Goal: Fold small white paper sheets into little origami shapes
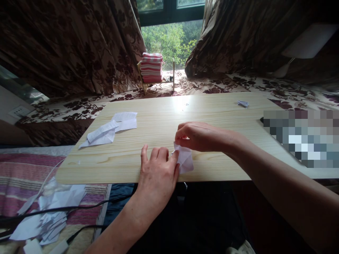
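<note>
Paper, white and creased, is held at the near edge of a pale wood-grain table, between the two hands of a person seated before it. By the right hand, which is brought in from the far side with fingers curled, the upper left corner of the sheet is gripped between thumb and forefinger. By the left hand, laid palm down with its outer fingers spread on the wood, the left edge is met with forefinger and thumb; whether that edge is pinched or merely pressed cannot be told. The sheet is thus placed to the right of the left hand and on the body side of the right hand's fingertips, its longer line slanted from the gripped far corner down toward the table's near edge. Neither hand can be called the nearer, since the paper is touched by both; its lower right part is left uncovered. Farther left, overlapping printed strips are seen lying flat, while a small folded scrap is set near the far right corner. Below the table's left end, a loose pile of white sheets is crossed by a dark cable on a striped bed cover.
</note>
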A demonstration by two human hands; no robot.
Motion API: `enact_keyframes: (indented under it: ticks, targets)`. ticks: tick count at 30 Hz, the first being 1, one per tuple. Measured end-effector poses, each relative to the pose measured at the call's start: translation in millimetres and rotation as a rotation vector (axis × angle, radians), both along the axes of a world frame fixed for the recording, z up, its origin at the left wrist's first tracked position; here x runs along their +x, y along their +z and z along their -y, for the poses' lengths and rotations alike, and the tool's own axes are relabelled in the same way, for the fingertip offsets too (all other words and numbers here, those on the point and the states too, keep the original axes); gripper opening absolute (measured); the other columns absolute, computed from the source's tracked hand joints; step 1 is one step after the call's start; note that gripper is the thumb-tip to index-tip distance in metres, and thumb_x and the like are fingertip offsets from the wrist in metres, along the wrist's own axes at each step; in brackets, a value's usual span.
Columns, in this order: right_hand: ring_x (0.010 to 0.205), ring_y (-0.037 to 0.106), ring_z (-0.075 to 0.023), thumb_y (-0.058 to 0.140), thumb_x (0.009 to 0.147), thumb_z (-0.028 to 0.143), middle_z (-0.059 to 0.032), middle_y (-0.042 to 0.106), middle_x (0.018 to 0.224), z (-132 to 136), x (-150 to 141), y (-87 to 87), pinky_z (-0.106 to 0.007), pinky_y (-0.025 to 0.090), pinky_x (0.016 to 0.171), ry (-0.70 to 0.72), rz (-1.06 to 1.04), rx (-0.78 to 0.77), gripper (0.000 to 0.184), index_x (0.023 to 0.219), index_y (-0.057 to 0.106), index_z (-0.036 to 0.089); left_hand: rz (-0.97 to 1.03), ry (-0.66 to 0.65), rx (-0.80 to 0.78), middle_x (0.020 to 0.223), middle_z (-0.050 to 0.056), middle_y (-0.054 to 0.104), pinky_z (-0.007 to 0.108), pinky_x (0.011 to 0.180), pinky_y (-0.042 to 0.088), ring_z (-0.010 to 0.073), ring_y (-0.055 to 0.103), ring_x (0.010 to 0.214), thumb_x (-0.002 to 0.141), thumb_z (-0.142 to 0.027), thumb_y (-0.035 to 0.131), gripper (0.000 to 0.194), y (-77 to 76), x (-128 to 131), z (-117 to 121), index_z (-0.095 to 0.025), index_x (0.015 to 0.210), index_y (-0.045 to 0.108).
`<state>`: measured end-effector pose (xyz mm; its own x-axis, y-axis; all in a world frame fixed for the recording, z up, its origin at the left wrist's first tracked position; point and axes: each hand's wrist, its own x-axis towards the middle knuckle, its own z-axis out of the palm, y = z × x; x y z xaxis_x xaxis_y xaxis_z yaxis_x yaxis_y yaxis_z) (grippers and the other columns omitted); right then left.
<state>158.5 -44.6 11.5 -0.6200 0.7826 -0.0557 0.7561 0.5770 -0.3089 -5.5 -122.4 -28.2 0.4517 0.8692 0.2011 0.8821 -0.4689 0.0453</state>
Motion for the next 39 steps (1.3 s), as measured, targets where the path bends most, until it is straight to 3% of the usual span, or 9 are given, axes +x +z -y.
enact_keyframes:
  ticks: [30,39]
  targets:
    - [0.073,0.059,-0.0123,0.055,0.078,0.013,-0.0079,0.065,0.093,-0.3,4.1,-4.8,-0.021,0.040,0.063,0.034,-0.056,-0.078,0.017,0.078,0.072,0.016,-0.004,0.013,0.005,0.096,0.007,0.059,0.058,0.104,0.022,0.0248,0.051,0.094,0.087,-0.024,0.046,0.033,1.2,2.2,0.6,-0.024,0.117,0.058]
    - [0.075,0.058,-0.0128,0.055,0.079,0.017,-0.0064,0.065,0.092,0.4,2.3,-8.9,-0.021,0.039,0.065,0.026,-0.070,-0.072,0.018,0.077,0.072,0.017,-0.004,0.012,0.015,0.096,0.008,0.059,0.058,0.103,0.024,0.0248,0.051,0.094,0.086,-0.023,0.047,0.034,1.4,2.8,1.6,-0.024,0.119,0.057]
